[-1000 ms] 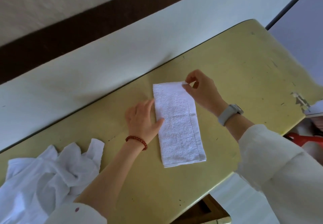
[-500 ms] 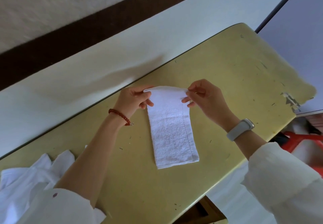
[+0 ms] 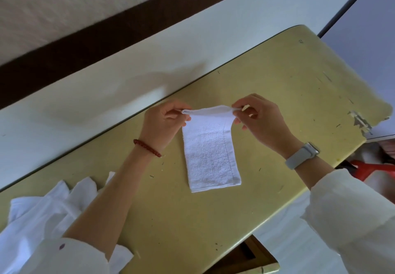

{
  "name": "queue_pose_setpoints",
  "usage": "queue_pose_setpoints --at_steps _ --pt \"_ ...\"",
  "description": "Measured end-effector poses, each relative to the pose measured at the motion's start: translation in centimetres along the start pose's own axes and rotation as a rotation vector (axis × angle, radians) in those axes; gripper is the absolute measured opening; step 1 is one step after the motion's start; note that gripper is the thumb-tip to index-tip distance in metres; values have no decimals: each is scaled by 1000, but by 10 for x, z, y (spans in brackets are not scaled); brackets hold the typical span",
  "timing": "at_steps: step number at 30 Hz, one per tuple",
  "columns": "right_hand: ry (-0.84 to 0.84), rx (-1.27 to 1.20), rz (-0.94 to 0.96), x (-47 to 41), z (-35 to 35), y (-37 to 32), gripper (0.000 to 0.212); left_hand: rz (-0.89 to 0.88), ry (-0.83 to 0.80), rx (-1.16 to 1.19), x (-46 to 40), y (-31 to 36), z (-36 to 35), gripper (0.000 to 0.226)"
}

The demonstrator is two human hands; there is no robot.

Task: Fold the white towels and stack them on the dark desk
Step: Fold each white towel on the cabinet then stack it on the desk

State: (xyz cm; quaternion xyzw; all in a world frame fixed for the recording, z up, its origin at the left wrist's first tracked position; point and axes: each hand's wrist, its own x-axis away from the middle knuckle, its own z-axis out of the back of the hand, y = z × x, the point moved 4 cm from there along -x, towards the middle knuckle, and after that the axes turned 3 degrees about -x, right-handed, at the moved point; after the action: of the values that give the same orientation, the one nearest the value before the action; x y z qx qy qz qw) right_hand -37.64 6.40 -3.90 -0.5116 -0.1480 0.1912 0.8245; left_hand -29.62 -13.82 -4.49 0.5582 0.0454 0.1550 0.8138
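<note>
Far towel edge lifted for the next fold.
Left hand (image 3: 164, 121) and right hand (image 3: 259, 119) each pinch a corner of the towel (image 3: 208, 156) at 12 o'clock, ready to fold it toward 6.

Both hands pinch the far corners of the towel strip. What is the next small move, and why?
Probably bring both corners toward the near edge, folding the towel in half. The left hand and right hand each pinch one far corner, that end is lifted, and the near end lies flat on the yellow table. The strip looks too long to stack.
</note>
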Motion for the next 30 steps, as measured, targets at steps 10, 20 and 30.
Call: queue_pose_setpoints --at_steps 10,20,30 --pt "-28 369 384 100 -25 43 7 -500 -84 -564 97 -52 -28 15" --pt "-61 572 450 129 -41 56 7 -578 -152 -639 120 -65 -42 12" --pt "-91 715 494 137 -47 64 10 -603 -237 -675 126 -79 -44 11"
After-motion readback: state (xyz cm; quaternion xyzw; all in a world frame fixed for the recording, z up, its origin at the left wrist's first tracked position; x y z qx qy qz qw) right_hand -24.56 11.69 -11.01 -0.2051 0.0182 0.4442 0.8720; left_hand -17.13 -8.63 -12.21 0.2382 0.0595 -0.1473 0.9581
